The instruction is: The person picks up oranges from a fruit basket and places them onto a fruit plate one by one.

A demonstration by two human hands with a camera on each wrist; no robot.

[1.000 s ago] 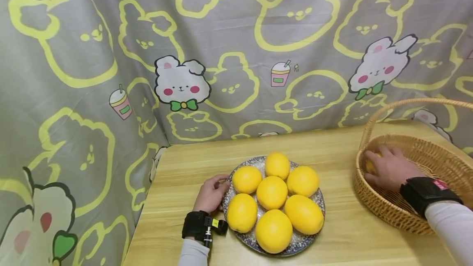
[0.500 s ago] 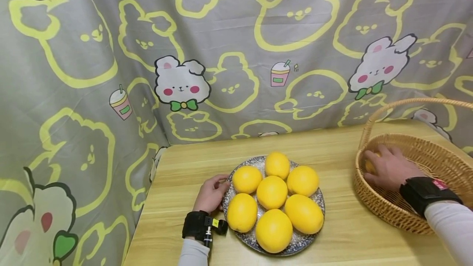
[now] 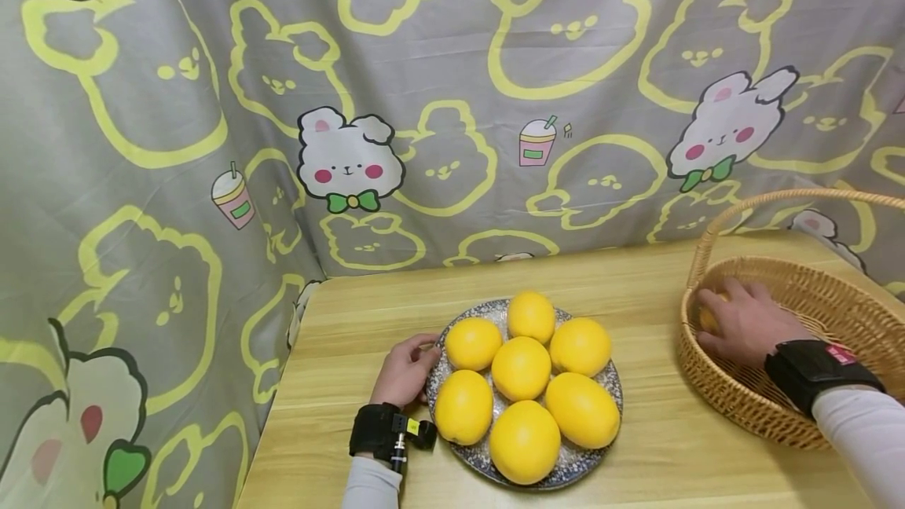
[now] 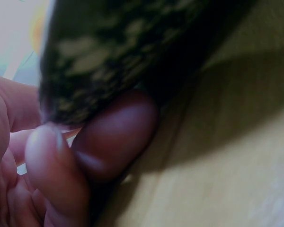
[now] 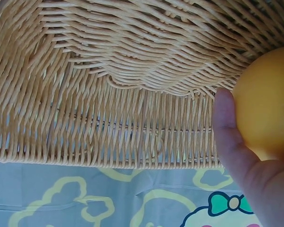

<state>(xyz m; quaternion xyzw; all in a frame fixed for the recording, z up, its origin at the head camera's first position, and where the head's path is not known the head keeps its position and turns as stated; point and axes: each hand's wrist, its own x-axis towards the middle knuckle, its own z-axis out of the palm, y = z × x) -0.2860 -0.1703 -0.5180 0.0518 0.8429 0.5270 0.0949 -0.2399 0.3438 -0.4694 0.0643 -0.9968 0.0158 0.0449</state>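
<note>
A speckled dark-blue and grey plate point(image 3: 452, 466) stands on the table, bearing several yellow-orange oranges point(image 3: 520, 368). My left hand point(image 3: 403, 371) is at the plate's left rim, its fingers curled against the edge. Up close in the left wrist view, fingertips point(image 4: 118, 135) touch the rim and underside of the plate point(image 4: 99, 52). Inside the wicker basket point(image 3: 735, 407) on the right, my right hand point(image 3: 751, 322) holds one orange point(image 5: 270, 104) near the basket's left wall. The thumb point(image 5: 227, 127) lies against that orange in the right wrist view; the other fingers are hidden there.
The basket's tall arched handle point(image 3: 799, 193) rises over the right hand's side. A wooden table point(image 3: 339, 328) carries everything, with bare wood between plate and basket. Grey patterned curtains point(image 3: 438, 61) hang behind and to the left.
</note>
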